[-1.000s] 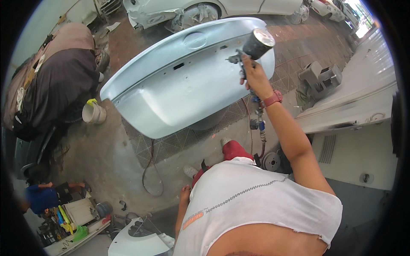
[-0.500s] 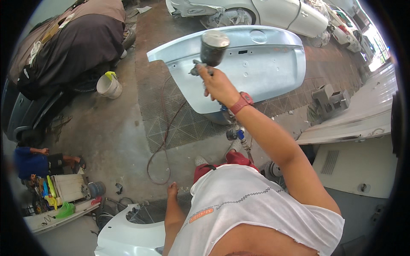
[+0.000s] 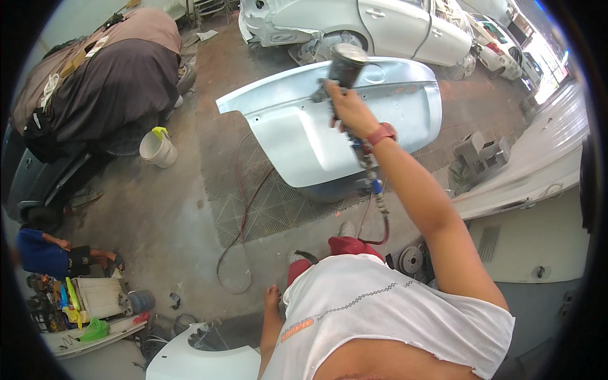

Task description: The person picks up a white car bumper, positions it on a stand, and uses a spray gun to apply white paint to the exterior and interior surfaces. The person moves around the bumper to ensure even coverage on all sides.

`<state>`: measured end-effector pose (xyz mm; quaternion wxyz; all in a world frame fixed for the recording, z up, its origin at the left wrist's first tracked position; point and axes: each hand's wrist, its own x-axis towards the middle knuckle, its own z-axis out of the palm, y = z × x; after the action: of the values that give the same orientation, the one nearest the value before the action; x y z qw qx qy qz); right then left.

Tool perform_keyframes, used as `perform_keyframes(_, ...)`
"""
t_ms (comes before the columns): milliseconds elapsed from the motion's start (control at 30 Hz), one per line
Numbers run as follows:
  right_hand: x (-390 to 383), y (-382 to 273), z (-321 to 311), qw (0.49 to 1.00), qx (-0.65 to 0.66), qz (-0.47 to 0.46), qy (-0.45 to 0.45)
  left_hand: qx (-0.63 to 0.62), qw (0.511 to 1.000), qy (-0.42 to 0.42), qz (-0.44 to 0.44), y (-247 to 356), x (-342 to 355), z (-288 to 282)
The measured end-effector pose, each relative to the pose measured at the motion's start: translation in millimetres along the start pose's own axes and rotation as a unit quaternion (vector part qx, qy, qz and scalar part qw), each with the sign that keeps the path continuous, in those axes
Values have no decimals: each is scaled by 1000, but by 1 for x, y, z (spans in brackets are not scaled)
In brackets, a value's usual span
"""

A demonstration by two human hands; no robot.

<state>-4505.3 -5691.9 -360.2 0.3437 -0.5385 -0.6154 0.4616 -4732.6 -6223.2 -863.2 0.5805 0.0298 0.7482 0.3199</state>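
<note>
While your right hand [image 3: 350, 109] is raised over the pale car panel [image 3: 329, 136], its fingers are wrapped tight around the grip of a spray gun [image 3: 341, 71] — dark cup uppermost, hose [image 3: 373, 190] trailing down along your forearm past the red wristband [image 3: 382, 133]. Your left hand [image 3: 272, 296] hangs low beside your hip, fingers loose and holding nothing. That panel looks glossy and silvery-white, curved, lying over a grated floor mat [image 3: 266, 202]. Its near edge is hidden behind your arm — the gun's nozzle is hard to make out.
</note>
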Motion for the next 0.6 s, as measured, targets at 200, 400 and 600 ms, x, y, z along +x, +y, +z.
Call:
perform_keyframes(200,5,33,-157,994,-65,33,81,56,994,38,-88,-13,-9,13)
perform_keyframes(400,22,83,-297,988,-71,45,131,-43,997,58,-29,15,-13,50)
perform_keyframes(600,39,136,-424,986,-72,36,146,17,997,81,5,60,-25,168)
